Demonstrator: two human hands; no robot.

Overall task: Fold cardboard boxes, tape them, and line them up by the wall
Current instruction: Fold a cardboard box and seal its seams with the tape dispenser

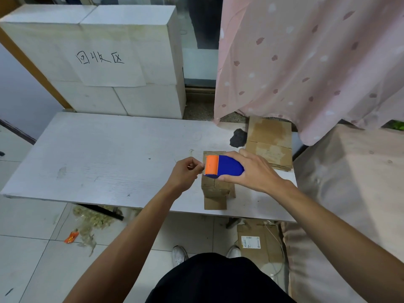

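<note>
A small brown cardboard box [215, 190] stands on the white table [98, 158] near its front right edge, one flap hanging toward me. Just above it my right hand [251, 171] grips a blue tape dispenser [227, 168] with an orange front. My left hand [185, 171] is to the left of the dispenser's toothed edge, its fingertips pinching the clear tape end there. The box's top is mostly hidden by the dispenser and my right hand.
A stack of flat cardboard sheets [270, 142] lies at the table's back right. White boxes [122, 60] with handwriting are stacked behind the table. A pink curtain [306, 62] hangs at right. More flat cardboard [258, 243] and debris lie on the tiled floor.
</note>
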